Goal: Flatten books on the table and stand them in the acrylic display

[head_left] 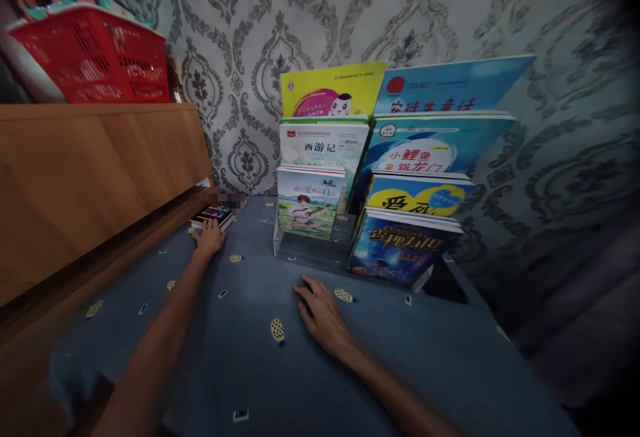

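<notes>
My left hand [210,237] reaches to the far left of the cloth and is closed on the near edge of a dark-covered book [215,213] lying flat, with its fingertips on the cover. My right hand [323,314] is open and holds nothing, fingers apart, low over the cloth in front of a clear book rack [310,250]. Books stand in two columns in the rack. In the left column, a book with a guitar player on its cover [307,207] is in front. A dark blue book [395,247] fronts the right column.
A blue cloth [300,384] with a pineapple print covers the table. To the left is a wooden cabinet [100,184] with a red plastic basket [95,54] on top. Patterned wallpaper [245,44] rises behind. A dark flat object [447,282] lies beside the rack's right end.
</notes>
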Demonstrator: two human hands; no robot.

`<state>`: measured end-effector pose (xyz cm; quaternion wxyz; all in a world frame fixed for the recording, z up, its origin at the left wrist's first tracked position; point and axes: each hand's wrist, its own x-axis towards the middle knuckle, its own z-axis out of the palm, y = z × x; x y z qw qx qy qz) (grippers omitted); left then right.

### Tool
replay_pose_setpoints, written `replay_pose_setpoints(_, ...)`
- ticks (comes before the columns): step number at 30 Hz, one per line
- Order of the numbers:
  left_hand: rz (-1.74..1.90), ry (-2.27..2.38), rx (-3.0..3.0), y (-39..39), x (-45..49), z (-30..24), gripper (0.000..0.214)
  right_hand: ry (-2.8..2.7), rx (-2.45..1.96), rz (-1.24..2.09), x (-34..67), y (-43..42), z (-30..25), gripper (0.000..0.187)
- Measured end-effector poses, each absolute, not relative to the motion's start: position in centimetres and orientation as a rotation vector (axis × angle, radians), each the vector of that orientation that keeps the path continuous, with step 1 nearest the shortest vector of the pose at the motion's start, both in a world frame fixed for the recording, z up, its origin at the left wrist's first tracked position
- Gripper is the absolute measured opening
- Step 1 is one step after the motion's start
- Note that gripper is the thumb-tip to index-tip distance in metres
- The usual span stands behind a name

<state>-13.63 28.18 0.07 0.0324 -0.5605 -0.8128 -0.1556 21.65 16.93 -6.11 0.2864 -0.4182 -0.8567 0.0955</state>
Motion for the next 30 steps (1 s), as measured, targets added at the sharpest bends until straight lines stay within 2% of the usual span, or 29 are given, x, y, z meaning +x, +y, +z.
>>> replay_pose_setpoints(16,-0.173,-2.331,-1.77,27.2,-14.4,0.1,0.04,-2.285,-1.099,0.22,21.7,16.8,-6.1,0.036)
replay_pose_setpoints(30,0.084,-2.173,-1.87,27.3,-14.8,2.1,0.043,-2.298,-1.127,0.259,21.6,16.8,-5.8,0.036)
